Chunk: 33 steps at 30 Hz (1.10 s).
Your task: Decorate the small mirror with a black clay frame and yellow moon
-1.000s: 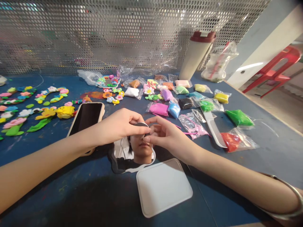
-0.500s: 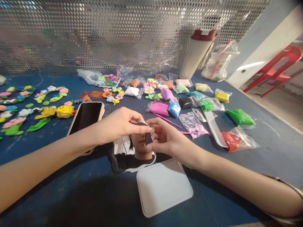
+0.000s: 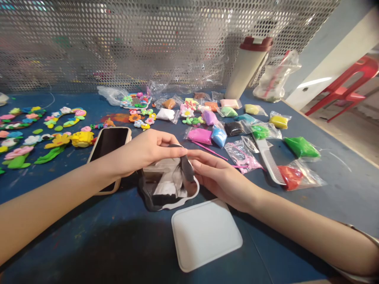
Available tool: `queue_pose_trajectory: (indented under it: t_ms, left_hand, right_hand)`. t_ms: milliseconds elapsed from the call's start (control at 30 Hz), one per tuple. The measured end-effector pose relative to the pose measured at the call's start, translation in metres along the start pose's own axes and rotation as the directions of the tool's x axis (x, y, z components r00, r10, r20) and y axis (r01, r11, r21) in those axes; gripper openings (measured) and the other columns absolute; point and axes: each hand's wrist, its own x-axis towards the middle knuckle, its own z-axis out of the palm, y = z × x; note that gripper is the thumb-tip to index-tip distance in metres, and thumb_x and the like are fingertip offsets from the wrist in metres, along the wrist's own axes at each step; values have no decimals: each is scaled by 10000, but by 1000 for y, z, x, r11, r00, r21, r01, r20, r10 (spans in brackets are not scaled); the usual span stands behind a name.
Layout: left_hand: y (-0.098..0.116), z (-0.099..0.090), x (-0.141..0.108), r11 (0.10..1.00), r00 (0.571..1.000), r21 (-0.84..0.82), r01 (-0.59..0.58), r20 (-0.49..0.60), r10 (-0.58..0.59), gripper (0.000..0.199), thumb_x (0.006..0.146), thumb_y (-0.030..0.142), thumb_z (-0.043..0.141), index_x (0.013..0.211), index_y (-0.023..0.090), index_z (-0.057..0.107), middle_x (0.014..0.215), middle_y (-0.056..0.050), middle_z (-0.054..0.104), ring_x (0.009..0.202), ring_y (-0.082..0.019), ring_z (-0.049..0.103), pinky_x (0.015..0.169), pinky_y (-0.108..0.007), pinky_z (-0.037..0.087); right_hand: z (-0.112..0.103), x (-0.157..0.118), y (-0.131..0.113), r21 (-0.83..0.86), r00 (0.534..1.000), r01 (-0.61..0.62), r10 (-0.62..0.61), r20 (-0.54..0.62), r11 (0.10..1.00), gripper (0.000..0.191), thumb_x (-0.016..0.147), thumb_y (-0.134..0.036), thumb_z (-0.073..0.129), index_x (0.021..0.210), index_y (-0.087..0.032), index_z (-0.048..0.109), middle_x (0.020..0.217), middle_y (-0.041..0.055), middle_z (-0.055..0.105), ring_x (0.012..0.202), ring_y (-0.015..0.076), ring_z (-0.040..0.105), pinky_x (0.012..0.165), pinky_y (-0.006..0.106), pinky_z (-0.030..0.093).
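My left hand (image 3: 154, 150) pinches the top rim of a small hand mirror (image 3: 167, 187), which has a white and black edge and stands tilted on the blue table (image 3: 89, 236). A dark grey clay strip (image 3: 187, 167) lies along the mirror's upper right rim. My right hand (image 3: 219, 175) rests beside the strip, its straight fingertips touching or almost touching it. My left forearm crosses over a phone (image 3: 109, 148) in a beige case. The mirror's lower part shows only blurred reflections.
A white plastic lid (image 3: 206, 234) lies near me. Bagged coloured clay, a white comb (image 3: 271, 165) and a white bottle (image 3: 247, 67) stand beyond the hands. Colourful clay flowers (image 3: 17, 153) lie at left. A perforated metal screen (image 3: 118, 43) closes the back.
The mirror has tilted and its reflection has changed. The dark strip now shows longer along the rim. My right hand has straightened and moved slightly lower.
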Motion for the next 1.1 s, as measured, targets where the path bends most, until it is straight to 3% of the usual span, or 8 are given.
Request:
queue_pose_trajectory:
  t_ms: [200, 400, 567, 700, 800, 900, 1100]
  left_hand:
    - [-3, 1, -1, 993, 1000, -113, -29, 2, 29, 281, 800, 438, 651, 752, 165, 607, 522, 59, 479, 384, -29, 352, 335, -141, 218]
    - [0, 1, -3, 993, 1000, -120, -17, -12, 16, 281, 786, 430, 668, 738, 160, 610, 519, 52, 487, 385, -28, 355, 343, -142, 224]
    - [-5, -2, -2, 997, 997, -49, 60, -55, -62, 352, 747, 519, 680, 779, 173, 626, 498, 47, 470, 374, -47, 326, 337, -173, 166]
    - [-5, -1, -2, 992, 996, -89, 91, 27, -89, 351, 742, 534, 672, 759, 185, 635, 601, 20, 601, 460, -82, 478, 404, -170, 322]
    - [-3, 4, -4, 983, 993, -156, 94, 92, -80, 458, 808, 608, 539, 728, 169, 645, 721, -24, 680, 628, -146, 604, 564, -218, 453]
    - [0, 7, -5, 981, 994, -169, 92, 76, -80, 537, 848, 631, 442, 740, 152, 661, 729, -41, 688, 676, -172, 624, 619, -245, 468]
    - [-4, 7, -1, 999, 998, 13, 37, 48, -38, 375, 793, 532, 590, 794, 165, 666, 808, -12, 700, 745, -168, 624, 625, -215, 447]
  right_hand:
    - [1, 2, 5, 104, 999, -25, 28, -25, 994, 249, 826, -285, 671, 1071, -243, 674, 1025, 13, 713, 897, 133, 667, 854, 266, 496]
    - [2, -1, 2, 30, 1000, -4, 5, -4, 1000, 290, 816, -255, 682, 1106, -249, 673, 1085, 22, 703, 922, 149, 668, 854, 292, 508]
    - [0, -1, -2, -75, 997, 26, -21, 71, 997, 357, 812, -173, 670, 1164, -234, 650, 994, 16, 701, 925, 150, 640, 844, 281, 493]
    - [-1, 0, -4, -94, 1000, -1, 0, -10, 996, 192, 843, -262, 649, 1020, -197, 691, 887, 16, 665, 817, 117, 618, 764, 237, 491]
    - [1, 2, -5, -190, 997, -27, 13, -72, 981, 233, 867, -386, 611, 947, -179, 680, 770, -2, 582, 701, 97, 562, 669, 220, 483]
    - [2, 5, -6, -351, 994, -33, -5, -107, 936, 313, 860, -453, 597, 999, -182, 669, 811, 1, 550, 687, 89, 511, 604, 196, 460]
    - [-1, 10, -4, -538, 992, -18, -53, -117, 843, 229, 852, -362, 610, 956, -166, 670, 850, 7, 594, 650, 80, 482, 561, 188, 421]
